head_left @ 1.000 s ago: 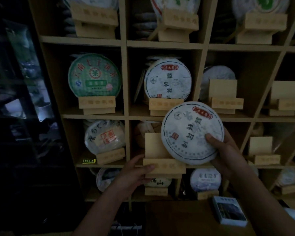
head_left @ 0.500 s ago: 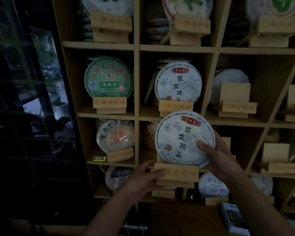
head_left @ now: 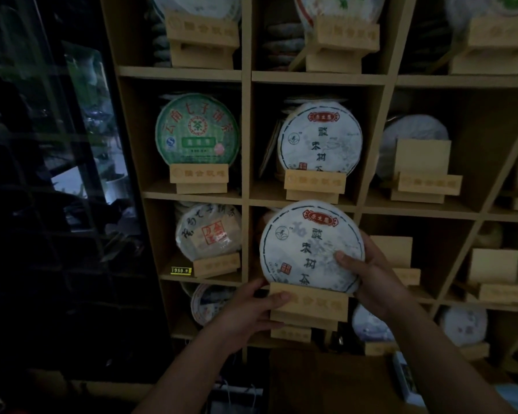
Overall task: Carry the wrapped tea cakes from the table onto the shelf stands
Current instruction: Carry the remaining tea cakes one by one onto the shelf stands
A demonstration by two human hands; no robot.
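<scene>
A round white wrapped tea cake [head_left: 302, 243] with a red label and dark characters stands upright in a wooden stand [head_left: 311, 304] at the middle shelf compartment. My right hand [head_left: 368, 282] grips the cake's right edge, thumb across its front. My left hand [head_left: 251, 309] holds the stand's left end, thumb on its front lip. The cake's bottom edge is hidden behind the stand's lip.
The wooden shelf [head_left: 245, 162] holds other cakes on stands: a green one [head_left: 196, 130], a matching white one [head_left: 320, 138], a crinkled one [head_left: 208, 231]. Empty stands [head_left: 422, 171] [head_left: 494, 273] sit to the right. A small box [head_left: 407, 380] lies on the table below. Dark glass is at left.
The tea cake moved left and down from mid-air into the stand, and now sits in its slot. My left hand stayed on the stand. The view shifted left.
</scene>
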